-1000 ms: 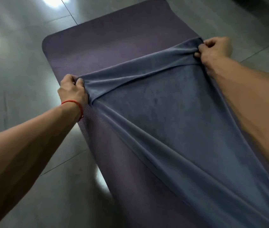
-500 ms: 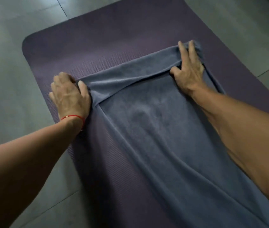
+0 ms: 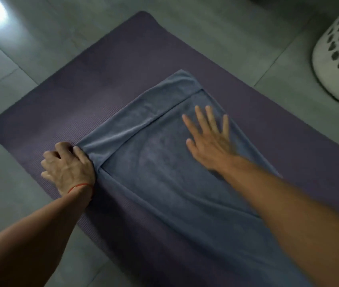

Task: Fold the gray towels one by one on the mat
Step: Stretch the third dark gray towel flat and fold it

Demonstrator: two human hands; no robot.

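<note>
On the purple mat point(image 3: 65, 83), gray towel point(image 3: 164, 183) lies spread, far edge turned over. Left hand point(image 3: 69, 168) pinches the near-left corner; right hand point(image 3: 208, 137) flat, fingers spread — blurred. Smooth outward from center, keep the corner pinned — avoid dragging creases.

Two bare forearms reach into the head view, neither covered by a sleeve as far as the picture edge shows them. The left hand point(image 3: 69, 168) is bare, without rings or glove that can be made out. Around the left wrist runs a thin red cord bracelet point(image 3: 79, 186), a single narrow strand lying across the back of the wrist, at about 6 o'clock from the knuckles. Veins and tendons stand out as ridges on the back of this hand. The right hand point(image 3: 210, 141) is also bare and slightly blurred; no ring, watch or band can be seen on it or its wrist.
</note>
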